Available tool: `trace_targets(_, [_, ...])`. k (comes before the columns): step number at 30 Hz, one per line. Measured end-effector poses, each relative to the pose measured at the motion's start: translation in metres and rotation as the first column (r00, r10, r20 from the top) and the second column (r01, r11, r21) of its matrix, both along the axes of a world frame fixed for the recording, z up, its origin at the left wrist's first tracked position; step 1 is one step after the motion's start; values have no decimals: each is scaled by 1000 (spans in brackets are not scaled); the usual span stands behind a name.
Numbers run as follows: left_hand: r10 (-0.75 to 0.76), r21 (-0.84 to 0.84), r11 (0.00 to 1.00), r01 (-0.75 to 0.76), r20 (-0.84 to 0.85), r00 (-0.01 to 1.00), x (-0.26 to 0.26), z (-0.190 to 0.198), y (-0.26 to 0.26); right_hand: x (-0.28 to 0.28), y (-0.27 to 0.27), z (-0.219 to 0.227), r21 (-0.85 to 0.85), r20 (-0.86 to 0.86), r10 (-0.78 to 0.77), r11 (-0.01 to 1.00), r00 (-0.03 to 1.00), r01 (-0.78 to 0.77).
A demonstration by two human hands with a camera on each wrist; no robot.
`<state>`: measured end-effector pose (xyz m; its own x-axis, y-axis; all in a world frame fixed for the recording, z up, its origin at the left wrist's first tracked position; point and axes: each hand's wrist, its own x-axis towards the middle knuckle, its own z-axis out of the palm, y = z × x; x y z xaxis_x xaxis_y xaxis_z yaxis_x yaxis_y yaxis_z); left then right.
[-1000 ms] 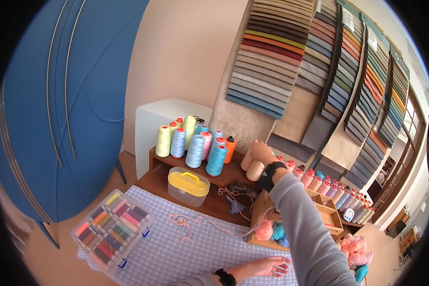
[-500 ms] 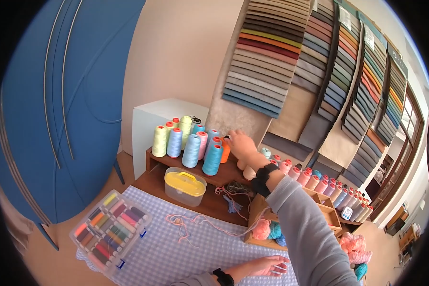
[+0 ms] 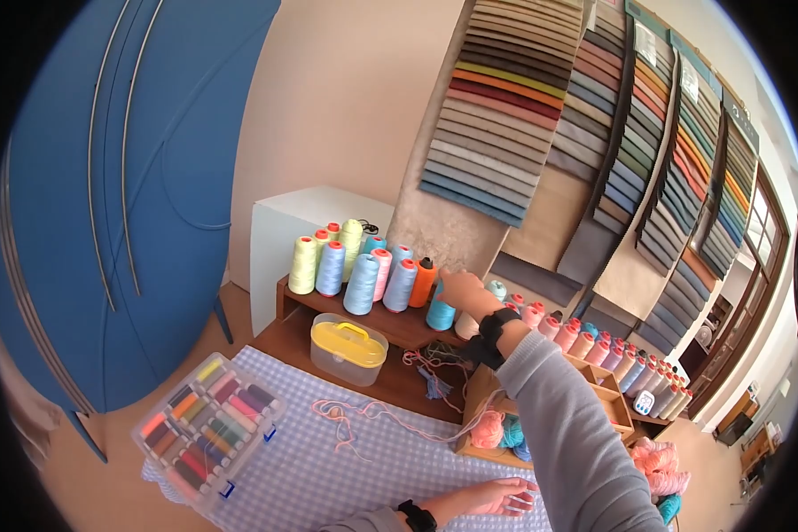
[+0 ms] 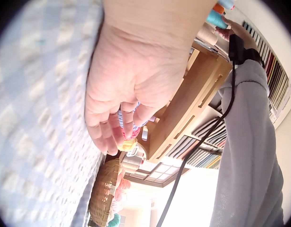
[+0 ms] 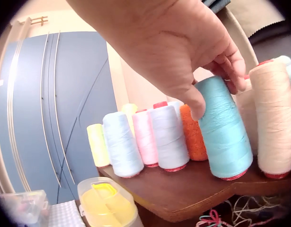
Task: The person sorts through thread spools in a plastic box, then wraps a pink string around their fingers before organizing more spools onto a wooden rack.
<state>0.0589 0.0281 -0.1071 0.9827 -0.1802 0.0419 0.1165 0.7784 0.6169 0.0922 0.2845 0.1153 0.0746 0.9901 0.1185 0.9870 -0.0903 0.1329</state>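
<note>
My right hand (image 5: 183, 56) grips a turquoise cone of thread (image 5: 225, 127) near its top, thumb on one side and fingers on the other. The cone stands at the shelf's front edge, between an orange cone (image 5: 194, 132) and a peach cone (image 5: 274, 118). In the head view the same turquoise cone (image 3: 440, 312) shows below my right hand (image 3: 466, 293). My left hand (image 3: 498, 496) rests palm up on the checked cloth (image 3: 399, 470), holding nothing, its fingers relaxed in the left wrist view.
Light blue, pink and yellow-green thread cones (image 3: 303, 266) stand on the left of the shelf (image 3: 399, 324). A yellow-lidded box (image 3: 349, 350) sits below. A case of spools (image 3: 211, 426) and loose pink yarn (image 3: 363, 406) lie on the cloth, beside a wooden organizer (image 3: 483, 381).
My right hand reached left to the cones, took hold of the turquoise one and carried it right, past the orange cone to beside the peach cones. The left hand stayed put.
</note>
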Motion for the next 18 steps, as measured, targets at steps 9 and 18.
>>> trace_targets(9, [-6, 23, 1000, 7, -27, 1000, -2, 4, 1, 17, 5, -9, 161, 292, -43, 987, 955, -5])
trace_targets(18, [-2, 33, 999, 3, -20, 1000, -5, 7, -1, -11, -99, 7, 285, 255, 340, 868, 905, -406])
